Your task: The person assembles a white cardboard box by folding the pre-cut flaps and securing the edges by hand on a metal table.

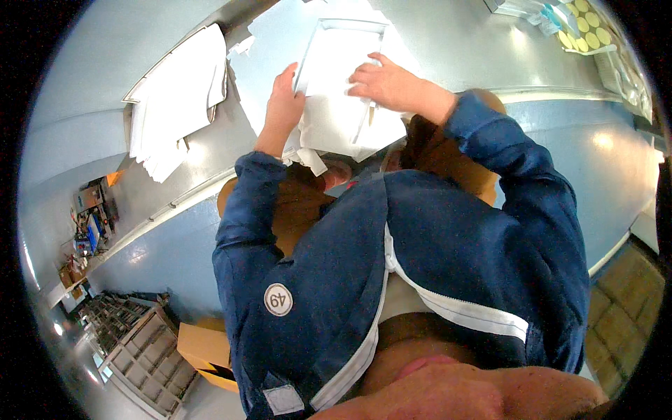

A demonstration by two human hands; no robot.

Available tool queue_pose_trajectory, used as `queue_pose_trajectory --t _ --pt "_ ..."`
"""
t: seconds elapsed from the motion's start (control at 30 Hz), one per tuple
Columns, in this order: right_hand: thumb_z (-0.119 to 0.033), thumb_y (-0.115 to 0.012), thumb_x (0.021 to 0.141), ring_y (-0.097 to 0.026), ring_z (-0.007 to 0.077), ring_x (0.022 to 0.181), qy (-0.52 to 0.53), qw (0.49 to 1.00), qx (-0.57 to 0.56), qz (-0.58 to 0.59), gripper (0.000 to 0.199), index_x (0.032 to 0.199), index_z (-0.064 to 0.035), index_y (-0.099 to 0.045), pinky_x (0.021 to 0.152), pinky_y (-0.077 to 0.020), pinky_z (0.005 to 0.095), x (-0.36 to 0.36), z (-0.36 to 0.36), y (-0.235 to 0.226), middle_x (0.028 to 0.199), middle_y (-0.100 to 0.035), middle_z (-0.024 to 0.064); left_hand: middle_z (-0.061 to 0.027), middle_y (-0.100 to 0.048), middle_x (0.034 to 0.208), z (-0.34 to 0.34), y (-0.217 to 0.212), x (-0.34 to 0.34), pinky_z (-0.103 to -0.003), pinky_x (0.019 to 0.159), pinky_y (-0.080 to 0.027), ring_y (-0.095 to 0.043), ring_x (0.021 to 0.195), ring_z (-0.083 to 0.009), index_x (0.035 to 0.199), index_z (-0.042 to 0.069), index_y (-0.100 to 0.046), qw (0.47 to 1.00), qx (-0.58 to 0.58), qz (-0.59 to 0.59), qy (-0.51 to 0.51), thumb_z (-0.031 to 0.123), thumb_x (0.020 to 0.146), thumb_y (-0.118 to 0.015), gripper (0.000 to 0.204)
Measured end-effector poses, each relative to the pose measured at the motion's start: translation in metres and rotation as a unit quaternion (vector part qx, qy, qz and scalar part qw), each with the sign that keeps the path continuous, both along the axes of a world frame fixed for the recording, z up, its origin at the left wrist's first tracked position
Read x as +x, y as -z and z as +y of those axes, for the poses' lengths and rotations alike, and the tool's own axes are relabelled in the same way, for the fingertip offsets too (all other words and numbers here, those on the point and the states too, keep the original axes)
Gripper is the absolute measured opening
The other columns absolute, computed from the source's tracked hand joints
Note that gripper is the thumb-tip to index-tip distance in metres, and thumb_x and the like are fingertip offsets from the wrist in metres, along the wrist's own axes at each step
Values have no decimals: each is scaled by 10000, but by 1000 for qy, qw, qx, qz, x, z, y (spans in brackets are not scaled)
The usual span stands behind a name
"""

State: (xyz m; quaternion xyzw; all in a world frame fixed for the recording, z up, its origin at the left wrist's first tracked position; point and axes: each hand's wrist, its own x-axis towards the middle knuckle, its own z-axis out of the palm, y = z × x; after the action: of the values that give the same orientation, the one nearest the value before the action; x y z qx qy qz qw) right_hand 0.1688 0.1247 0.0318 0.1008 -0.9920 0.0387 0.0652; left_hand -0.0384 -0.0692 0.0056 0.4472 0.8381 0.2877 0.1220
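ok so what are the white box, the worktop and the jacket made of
White box: probably paperboard, matte; thin straight walls suggest it. Worktop: likely metal, satin finish, given its grey sheen and blurred highlights. Jacket: fabric, dull finish, judging by soft creases; fibre unclear.

Two hands in play, a left hand [281,108] and a right hand [392,85]! One white box [341,59], one pile of white sheets [175,98], one cardboard carton [201,346], and yellow discs [591,19], too crowded to count!
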Motion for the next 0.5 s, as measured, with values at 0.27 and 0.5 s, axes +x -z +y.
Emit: queue_pose_trajectory --t 0.27,0.5 --pt "-66 -709 790 -539 202 1310 -84 996 -38 -5 235 1018 -125 -719 1255 -252 495 26 21 6 1134 -678 21 -174 -404 1551 -40 -11 52 -406 1002 -496 -582 1158 -326 1429 104 -535 992 45 -120 -19 6 887 -569 552" --pt "-209 -679 868 -641 265 1103 -95 981 -129 -108 168 983 -99 -731 1226 -278 500 7 32 -4 1008 -696 66 -63 -539 1500 -45 -50 24 -416 1048 -450 -583 1162 -297 1222 117 -724 961 2 130 242 117 888 -634 346"
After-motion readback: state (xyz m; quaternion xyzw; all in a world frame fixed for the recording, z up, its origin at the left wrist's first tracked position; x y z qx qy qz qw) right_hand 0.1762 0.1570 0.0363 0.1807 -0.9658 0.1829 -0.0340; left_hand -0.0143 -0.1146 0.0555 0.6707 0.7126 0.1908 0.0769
